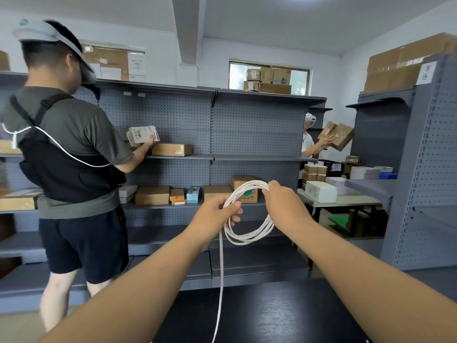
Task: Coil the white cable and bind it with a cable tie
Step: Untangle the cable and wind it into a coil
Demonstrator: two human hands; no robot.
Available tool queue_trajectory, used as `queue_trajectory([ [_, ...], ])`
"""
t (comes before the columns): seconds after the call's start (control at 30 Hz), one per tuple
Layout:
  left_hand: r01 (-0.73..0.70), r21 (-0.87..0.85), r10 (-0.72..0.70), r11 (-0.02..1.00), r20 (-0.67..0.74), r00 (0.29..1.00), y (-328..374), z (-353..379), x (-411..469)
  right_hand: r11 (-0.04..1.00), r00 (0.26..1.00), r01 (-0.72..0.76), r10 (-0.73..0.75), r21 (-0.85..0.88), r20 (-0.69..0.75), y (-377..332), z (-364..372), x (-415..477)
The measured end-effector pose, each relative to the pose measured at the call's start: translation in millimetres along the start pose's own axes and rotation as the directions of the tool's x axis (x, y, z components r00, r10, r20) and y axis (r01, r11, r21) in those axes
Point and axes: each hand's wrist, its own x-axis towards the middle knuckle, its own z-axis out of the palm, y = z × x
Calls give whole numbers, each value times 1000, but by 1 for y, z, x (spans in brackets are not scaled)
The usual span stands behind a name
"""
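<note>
The white cable (249,233) is wound into several loops held up in the air in front of me. My left hand (215,216) grips the left side of the coil, thumb pressed over the strands. My right hand (282,201) pinches the top right of the loops. A loose tail of the cable (220,280) hangs straight down from my left hand to the dark table (284,315) below. No cable tie is visible.
Grey pegboard shelving (247,134) with cardboard boxes (152,195) stands ahead. A person in a grey shirt (74,157) works at the shelves on the left. Another person (309,142) lifts a box at the back right. A tall shelf unit (425,169) rises on the right.
</note>
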Motion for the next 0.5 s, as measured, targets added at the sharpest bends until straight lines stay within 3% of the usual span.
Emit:
queue_trajectory([
  [0.1,48,-107,-45,993,27,999,-3,-3,-2,997,998,-47,50,55,-45,6,1,-1],
  [0.27,87,-98,-83,991,42,996,0,1,-3,978,991,-102,116,181,-71,6,6,-3],
  [0.33,0,112,0,994,-3,1000,0,2,-2,957,990,-119,133,263,-36,8,7,-4],
  [0.4,-94,397,122,913,-46,991,0,1,0,940,993,-119,118,319,24,9,8,-6],
  [0.5,-138,607,225,783,-69,972,2,-1,3,954,994,-91,71,287,78,12,6,-7],
])
